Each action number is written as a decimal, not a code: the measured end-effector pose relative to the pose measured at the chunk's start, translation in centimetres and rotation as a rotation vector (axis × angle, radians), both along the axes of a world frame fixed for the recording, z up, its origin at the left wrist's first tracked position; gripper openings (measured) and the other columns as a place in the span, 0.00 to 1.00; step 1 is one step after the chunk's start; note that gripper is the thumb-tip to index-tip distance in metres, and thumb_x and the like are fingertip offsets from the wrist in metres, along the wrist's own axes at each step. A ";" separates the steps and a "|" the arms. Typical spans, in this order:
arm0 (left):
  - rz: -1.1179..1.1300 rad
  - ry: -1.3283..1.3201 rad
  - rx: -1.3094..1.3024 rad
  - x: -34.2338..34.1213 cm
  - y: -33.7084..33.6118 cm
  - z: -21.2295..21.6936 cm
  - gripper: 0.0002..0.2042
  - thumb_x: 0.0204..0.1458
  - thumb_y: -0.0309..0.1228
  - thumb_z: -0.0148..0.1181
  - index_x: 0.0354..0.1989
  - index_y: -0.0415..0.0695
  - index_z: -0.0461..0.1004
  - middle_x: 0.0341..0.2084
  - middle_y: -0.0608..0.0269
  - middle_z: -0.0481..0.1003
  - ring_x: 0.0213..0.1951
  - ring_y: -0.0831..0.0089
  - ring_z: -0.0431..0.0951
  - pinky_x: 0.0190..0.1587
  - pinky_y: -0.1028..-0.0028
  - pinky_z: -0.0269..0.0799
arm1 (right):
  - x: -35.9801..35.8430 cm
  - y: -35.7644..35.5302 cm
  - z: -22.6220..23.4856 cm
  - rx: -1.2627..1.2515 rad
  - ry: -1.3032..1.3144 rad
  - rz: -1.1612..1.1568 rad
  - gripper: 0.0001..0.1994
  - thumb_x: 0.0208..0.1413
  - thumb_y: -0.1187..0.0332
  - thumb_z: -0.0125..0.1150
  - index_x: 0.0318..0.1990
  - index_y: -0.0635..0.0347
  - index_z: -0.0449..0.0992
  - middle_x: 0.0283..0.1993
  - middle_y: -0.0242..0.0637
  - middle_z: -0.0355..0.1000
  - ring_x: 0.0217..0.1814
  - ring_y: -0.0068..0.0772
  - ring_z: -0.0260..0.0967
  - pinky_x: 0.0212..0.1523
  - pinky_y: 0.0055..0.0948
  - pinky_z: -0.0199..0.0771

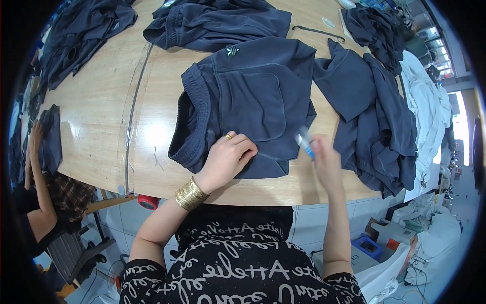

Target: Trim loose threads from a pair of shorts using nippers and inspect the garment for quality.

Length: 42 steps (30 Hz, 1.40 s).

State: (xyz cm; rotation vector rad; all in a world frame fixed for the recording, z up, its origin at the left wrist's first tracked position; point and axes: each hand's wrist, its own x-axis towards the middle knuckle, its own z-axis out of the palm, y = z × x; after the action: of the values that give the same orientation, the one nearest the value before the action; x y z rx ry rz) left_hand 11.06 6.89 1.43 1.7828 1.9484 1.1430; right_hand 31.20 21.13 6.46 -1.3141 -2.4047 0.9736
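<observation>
A pair of dark navy shorts (pixel 248 101) lies on the table in front of me. Its gathered elastic waistband points left, and a patch pocket faces up. My left hand (pixel 229 156), with a ring and a wide gold bracelet, rests on the lower edge of the shorts, its fingers closed in a pinch on the cloth at a seam. To the right of the shorts, my right hand (pixel 325 161) is raised and blurred by motion. It grips a small blue tool with a pale silvery end (pixel 304 143), too smeared to tell its kind.
More navy garments lie in a pile (pixel 379 121) at the right and in a heap (pixel 223 23) at the back. A dark cord (pixel 319 33) lies near the far edge. White cloth (pixel 425 111) hangs beyond the right pile. At left, a co-worker's hand (pixel 35 134) touches navy fabric.
</observation>
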 end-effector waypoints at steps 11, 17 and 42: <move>-0.042 -0.010 -0.022 0.0 0.5 0.1 0.01 0.43 0.23 0.59 0.26 0.43 0.74 0.25 0.65 0.72 0.31 0.66 0.71 0.35 0.70 0.70 | -2.0 -4.8 -2.3 0.280 -0.123 0.317 0.13 0.50 0.58 0.63 0.31 0.57 0.72 0.24 0.34 0.72 0.24 0.35 0.70 0.23 0.30 0.66; -0.043 -0.015 -0.031 0.0 0.5 0.1 0.01 0.43 0.22 0.59 0.25 0.43 0.74 0.25 0.65 0.72 0.31 0.66 0.72 0.35 0.71 0.70 | -2.2 -4.7 -2.9 0.378 -0.089 0.310 0.13 0.50 0.56 0.61 0.30 0.56 0.72 0.22 0.34 0.70 0.22 0.35 0.69 0.22 0.31 0.66; 0.636 0.027 0.179 -8.4 -6.2 3.6 0.14 0.51 0.30 0.61 0.44 0.40 0.68 0.32 0.60 0.74 0.27 0.70 0.73 0.32 0.75 0.70 | 1.3 2.5 -3.0 0.349 0.008 -0.228 0.16 0.50 0.65 0.64 0.45 0.59 0.74 0.39 0.40 0.70 0.34 0.32 0.70 0.35 0.29 0.70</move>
State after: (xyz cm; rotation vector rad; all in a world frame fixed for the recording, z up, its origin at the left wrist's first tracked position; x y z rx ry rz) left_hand 2.62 0.70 5.00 1.2697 2.5958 1.5178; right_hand 32.53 23.61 3.44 -1.4027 -2.2253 0.4720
